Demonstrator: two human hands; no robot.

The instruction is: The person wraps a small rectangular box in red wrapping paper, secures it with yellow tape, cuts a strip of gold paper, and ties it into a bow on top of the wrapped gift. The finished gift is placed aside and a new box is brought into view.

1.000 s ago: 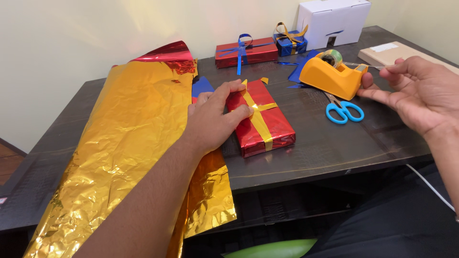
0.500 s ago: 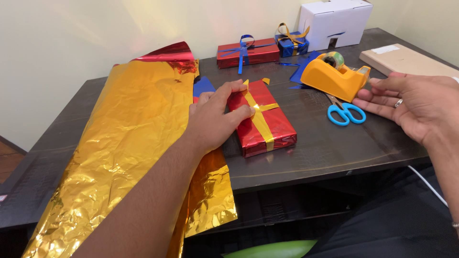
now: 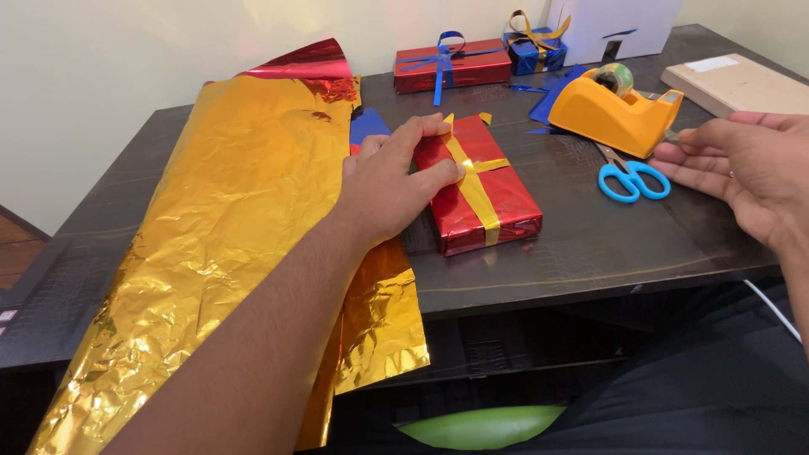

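— So where does the red wrapped box (image 3: 484, 181) sit right now?

— Flat on the dark tabletop (image 3: 590, 253), just right of the big gold foil sheet (image 3: 219, 244). The left hand (image 3: 392, 185) is pressed down on its near-left corner, thumb pinning the yellow ribbon (image 3: 472, 181) where the two strips cross.

— And the right hand (image 3: 750, 173)?

— Well apart from the box, off to its right, just beside the orange tape dispenser (image 3: 615, 114). Its fingers are drawn together at the tips, seemingly on a strip of clear tape; the tape itself is too faint to be sure of.

— What could spoil things from here?

— I'd judge the ribbon is the weak point. If the thumb lifts or slides, the crossing could spring loose on that slick foil. A tape strip could also curl and stick to itself or to the fingers on the way over.

— Anything in the path?

— The blue-handled scissors (image 3: 632, 179) lie between the dispenser and the box; a low pass could snag them.
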